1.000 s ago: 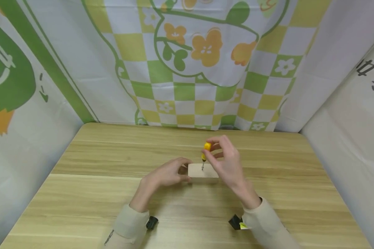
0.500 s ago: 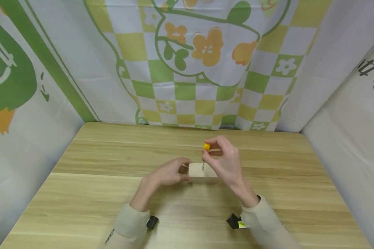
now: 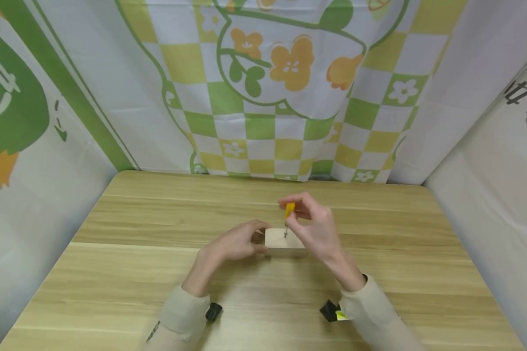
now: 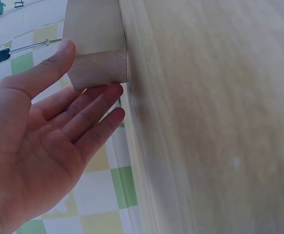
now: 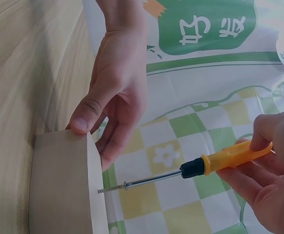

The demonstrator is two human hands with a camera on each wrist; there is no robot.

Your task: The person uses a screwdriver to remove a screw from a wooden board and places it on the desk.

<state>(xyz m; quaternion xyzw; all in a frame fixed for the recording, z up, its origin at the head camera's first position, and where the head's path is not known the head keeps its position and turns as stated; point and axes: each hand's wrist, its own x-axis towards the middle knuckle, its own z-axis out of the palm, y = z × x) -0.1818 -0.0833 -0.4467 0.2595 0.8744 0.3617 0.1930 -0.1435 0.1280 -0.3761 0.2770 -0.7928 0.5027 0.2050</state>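
A small pale wooden block (image 3: 284, 242) lies on the table (image 3: 114, 273). My left hand (image 3: 260, 240) holds its left end, thumb on one face and fingers round the end, as the left wrist view shows the block (image 4: 98, 48) too. My right hand (image 3: 292, 218) pinches a yellow-handled screwdriver (image 3: 289, 210) standing upright over the block. In the right wrist view the screwdriver (image 5: 220, 158) has its tip seated in a screw (image 5: 110, 188), whose point meets the block's face (image 5: 64, 185). Most of the screw's thread stands out of the wood.
Patterned cloth (image 3: 263, 87) hangs along the table's back edge, and white panels (image 3: 487, 195) close off both sides. Black wrist camera mounts (image 3: 213, 311) (image 3: 331, 311) sit at my sleeves near the front edge.
My right fingers have shifted round the screwdriver handle and now cover more of its yellow top. The handle sits slightly lower. The left hand and block have stayed put.
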